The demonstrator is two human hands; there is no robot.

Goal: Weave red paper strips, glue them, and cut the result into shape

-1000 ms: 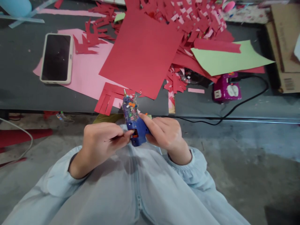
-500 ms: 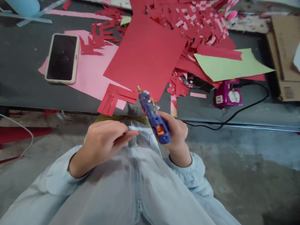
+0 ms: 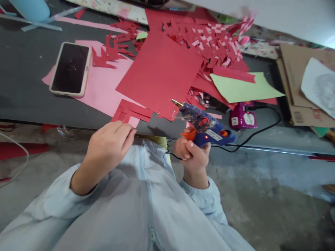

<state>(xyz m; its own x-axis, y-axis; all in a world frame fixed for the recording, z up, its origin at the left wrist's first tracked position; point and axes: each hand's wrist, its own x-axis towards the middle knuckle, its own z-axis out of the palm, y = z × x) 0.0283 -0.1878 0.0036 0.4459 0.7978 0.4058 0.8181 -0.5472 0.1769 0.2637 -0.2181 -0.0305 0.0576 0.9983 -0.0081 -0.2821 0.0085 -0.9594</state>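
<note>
My right hand (image 3: 192,153) is closed around the handle of a blue glue gun (image 3: 204,126) with an orange trigger. Its nozzle points left toward the edge of a large red paper sheet (image 3: 159,73). My left hand (image 3: 108,146) holds nothing; its fingers lie loosely together, with the fingertips touching a cut red paper piece (image 3: 131,111) at the table's near edge. That piece rests on a pink sheet (image 3: 102,83). Pale blue sleeves cover both my arms.
A phone (image 3: 70,68) lies face up at the left on the dark table (image 3: 23,94). A purple power socket (image 3: 242,116) with a black cord, a green sheet (image 3: 243,89), woven red and pink strips (image 3: 214,42) and cardboard boxes (image 3: 300,83) lie to the right.
My right hand has turned the glue gun so that its nozzle points left, and moved it right. My left hand let go of the gun and reached forward to the cut red piece.
</note>
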